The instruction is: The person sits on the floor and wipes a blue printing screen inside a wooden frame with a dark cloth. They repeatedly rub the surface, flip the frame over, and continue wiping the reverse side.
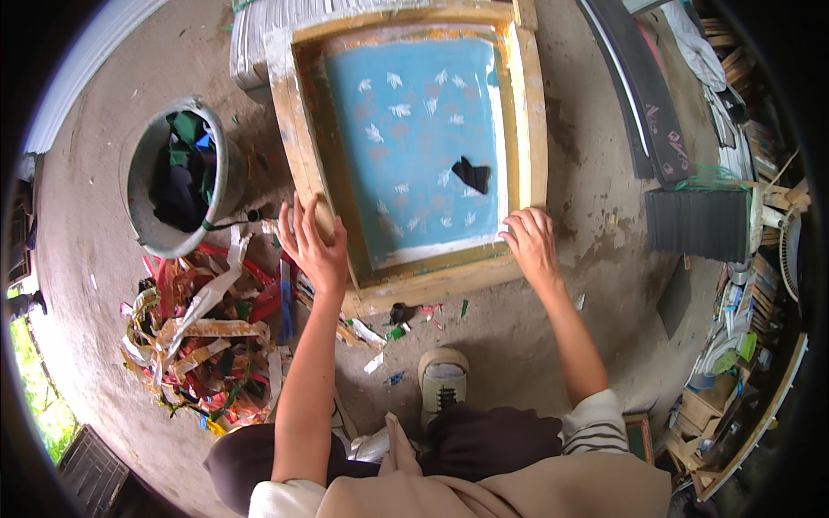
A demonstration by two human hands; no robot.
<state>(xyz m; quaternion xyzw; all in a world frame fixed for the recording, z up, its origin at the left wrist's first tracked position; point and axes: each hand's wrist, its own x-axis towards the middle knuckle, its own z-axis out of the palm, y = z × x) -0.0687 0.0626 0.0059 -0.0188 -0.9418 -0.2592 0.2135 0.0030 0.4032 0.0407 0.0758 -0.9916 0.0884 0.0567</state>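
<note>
A wooden screen-printing frame (pixel 397 298) with blue mesh (pixel 414 112) lies in front of me, tilted slightly. Small pale leaf-like motifs are scattered across the mesh. On its right half sits a dark scrap (pixel 471 175), which looks like cloth. My left hand (pixel 315 250) grips the frame's left rail near the lower corner, thumb on the inner side and fingers outside. At the lower right, my right hand (pixel 533 246) curls its fingers over the opposite rail. The undersides of both grips are hidden.
Left of the frame stands a grey bucket (pixel 224 164) of dark and green scraps. A heap of coloured strips (pixel 207 337) lies below it. White stacked material (pixel 252 69) is behind the frame's upper left. At right are a dark block stack (pixel 698 224) and a fan (pixel 790 250).
</note>
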